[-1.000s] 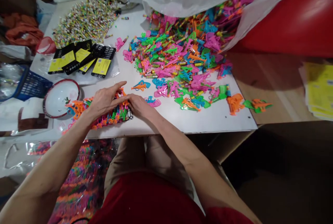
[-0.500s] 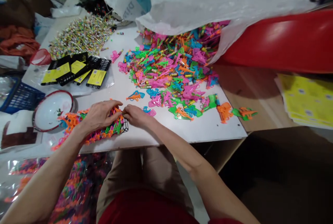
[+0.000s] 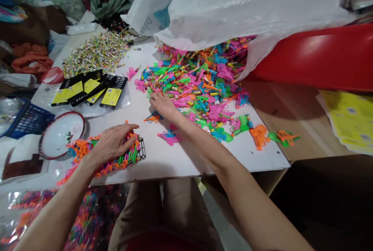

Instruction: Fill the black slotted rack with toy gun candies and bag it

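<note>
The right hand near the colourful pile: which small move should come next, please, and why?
Perhaps the right hand should pick one piece from the colourful pile: its fingertips are at the pile's left edge, while the left hand rests over the pieces in the black rack, whose right end shows bare grid.

On the table (image 3: 171,161), the tray (image 3: 142,149) lies between bowl (image 3: 56,140) and toy pile (image 3: 189,78).
</note>
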A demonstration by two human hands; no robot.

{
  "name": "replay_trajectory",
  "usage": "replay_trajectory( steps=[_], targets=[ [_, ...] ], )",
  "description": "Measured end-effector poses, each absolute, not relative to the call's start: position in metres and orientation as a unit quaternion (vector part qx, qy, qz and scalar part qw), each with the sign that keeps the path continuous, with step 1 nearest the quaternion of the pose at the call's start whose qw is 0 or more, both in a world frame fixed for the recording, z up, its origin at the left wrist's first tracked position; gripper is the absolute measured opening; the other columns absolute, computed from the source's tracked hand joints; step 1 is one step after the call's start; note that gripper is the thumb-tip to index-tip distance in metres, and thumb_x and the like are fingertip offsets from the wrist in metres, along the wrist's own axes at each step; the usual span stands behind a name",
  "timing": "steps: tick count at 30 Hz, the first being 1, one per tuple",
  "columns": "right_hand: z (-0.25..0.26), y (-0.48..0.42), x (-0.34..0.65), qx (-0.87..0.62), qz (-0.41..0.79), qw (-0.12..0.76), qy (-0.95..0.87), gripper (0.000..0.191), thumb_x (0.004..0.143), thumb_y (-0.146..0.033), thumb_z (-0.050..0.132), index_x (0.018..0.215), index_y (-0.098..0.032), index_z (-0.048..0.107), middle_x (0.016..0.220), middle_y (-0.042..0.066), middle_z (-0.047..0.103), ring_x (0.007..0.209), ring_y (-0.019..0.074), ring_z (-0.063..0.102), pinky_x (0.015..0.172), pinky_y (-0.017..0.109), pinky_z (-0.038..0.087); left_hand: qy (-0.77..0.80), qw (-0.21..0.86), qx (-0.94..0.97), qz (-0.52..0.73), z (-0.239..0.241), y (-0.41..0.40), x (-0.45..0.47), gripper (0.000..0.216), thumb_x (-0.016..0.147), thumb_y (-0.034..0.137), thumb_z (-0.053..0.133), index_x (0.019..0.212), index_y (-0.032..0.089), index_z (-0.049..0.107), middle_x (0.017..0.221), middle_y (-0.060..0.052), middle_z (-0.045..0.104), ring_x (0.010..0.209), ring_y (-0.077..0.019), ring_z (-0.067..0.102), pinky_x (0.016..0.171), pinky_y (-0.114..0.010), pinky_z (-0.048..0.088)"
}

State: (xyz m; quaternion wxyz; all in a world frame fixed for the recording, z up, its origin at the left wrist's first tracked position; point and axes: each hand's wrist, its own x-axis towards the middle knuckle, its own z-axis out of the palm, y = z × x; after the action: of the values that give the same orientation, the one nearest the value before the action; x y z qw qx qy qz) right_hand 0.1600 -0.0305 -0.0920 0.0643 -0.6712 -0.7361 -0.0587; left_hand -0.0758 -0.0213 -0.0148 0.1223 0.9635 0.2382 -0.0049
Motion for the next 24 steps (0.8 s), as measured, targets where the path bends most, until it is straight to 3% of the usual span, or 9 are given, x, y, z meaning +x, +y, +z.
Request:
replay_trajectory(
  steps=[5,15,20,24],
  targets=[
    [-0.089,-0.05,0.144,-0.628,-0.048,0.046,-0.776,0.023,0.093,-0.012,0.044,0.108,-0.012,0.062,0.118,0.015,0.059,0.107,0.0275,0.055,0.088,0.039,0.045,0.265,0.117,0.957,0.007,-0.015,-0.015,-0.081,0.041,0.093,0.042,0.042,0.122,0.019,0.058,0.114,-0.007,0.069,0.097,-0.0239,0.067,0.085,-0.037,0.051],
    [-0.082,0.015,0.17,-0.581,-0.002,0.034,-0.813,0.025,0.092,-0.007,0.042,0.097,-0.009,0.066,0.117,0.016,0.057,0.107,0.0256,0.051,0.082,0.034,0.045,0.266,0.114,0.957,0.001,-0.015,-0.013,-0.084,0.041,0.093,0.041,0.041,0.122,0.017,0.058,0.116,-0.009,0.068,0.101,-0.0233,0.066,0.088,-0.037,0.05],
    [-0.068,-0.041,0.186,-0.683,-0.023,0.218,-0.697,0.02,0.092,-0.011,0.042,0.098,-0.012,0.061,0.111,0.014,0.06,0.103,0.0253,0.053,0.082,0.035,0.044,0.274,0.108,0.956,0.007,-0.017,-0.012,-0.084,0.041,0.091,0.039,0.042,0.122,0.019,0.059,0.117,-0.007,0.068,0.102,-0.0241,0.066,0.088,-0.038,0.05],
    [-0.078,-0.118,0.14,-0.702,0.157,0.443,-0.535,0.014,0.088,-0.03,0.057,0.094,-0.017,0.058,0.082,0.003,0.062,0.068,0.0157,0.055,0.062,0.027,0.044,0.289,0.097,0.952,-0.005,-0.014,-0.013,-0.083,0.042,0.089,0.037,0.043,0.123,0.019,0.059,0.115,-0.007,0.069,0.097,-0.0251,0.067,0.084,-0.037,0.05]
  ],
)
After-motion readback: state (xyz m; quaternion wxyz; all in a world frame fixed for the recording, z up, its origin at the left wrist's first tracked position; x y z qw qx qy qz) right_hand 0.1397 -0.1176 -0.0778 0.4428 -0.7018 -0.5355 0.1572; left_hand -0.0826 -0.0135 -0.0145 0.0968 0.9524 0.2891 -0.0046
